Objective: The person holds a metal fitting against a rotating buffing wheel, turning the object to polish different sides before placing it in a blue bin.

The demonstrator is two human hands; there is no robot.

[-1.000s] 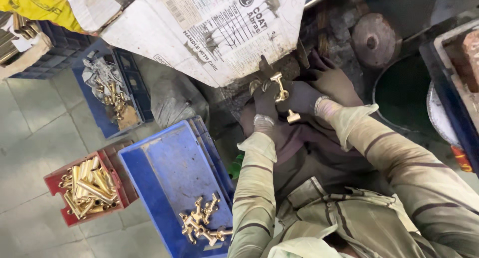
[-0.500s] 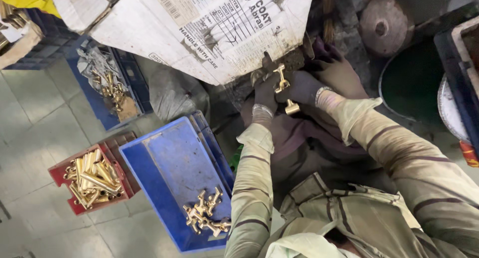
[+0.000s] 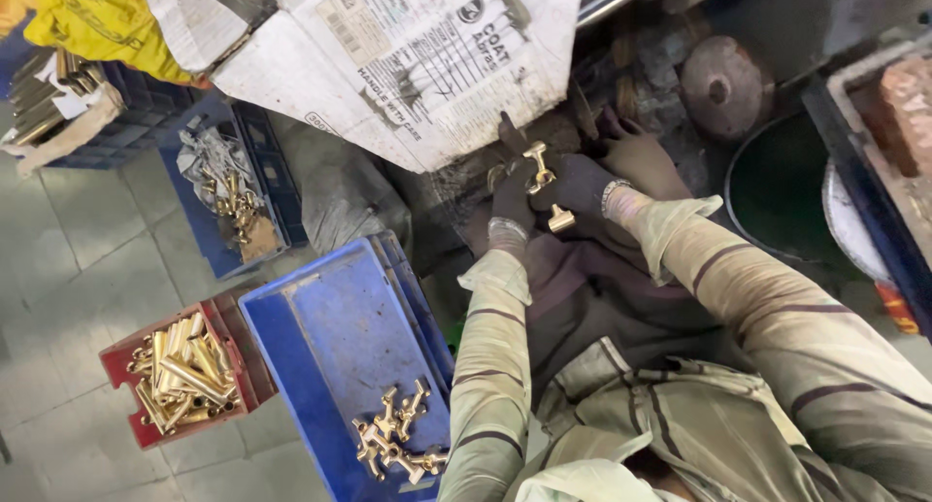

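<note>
Basically one view, head camera looking down at my lap. Centre-upper frame: my left hand (image 3: 512, 203), dark glove, is closed around the lower end of a brass T-shaped fitting (image 3: 540, 168); my right hand (image 3: 582, 184), also gloved, is closed on the same fitting from the right, with a second brass stub (image 3: 560, 219) showing just below it. Whether that stub is part of the same piece or a separate one, cannot tell.

Change over the last second: hardly any at the hands. Fitting was between both gloves then, is between both now, same tilt, same spot against the dark cloth on my lap. What shifted is the framing; the floor items slid a little, so my head moved, not the work. Meaning, as I judge it: I'm mid-handling on this one piece, not picking up or putting down.

Lower centre: blue crate (image 3: 320, 337) beside my left sleeve, with a small cluster of brass T fittings (image 3: 398, 434) in its near corner. Count looks unchanged. Lower left: red tray (image 3: 121, 366) full of brass tubes (image 3: 184, 371), touching the blue crate's side. Left middle: another blue crate (image 3: 267, 186) holding mixed metal parts. Top: a printed cardboard sheet (image 3: 408, 55) overhangs just above my hands. Upper right: a round rusty disc (image 3: 723, 89).
</note>
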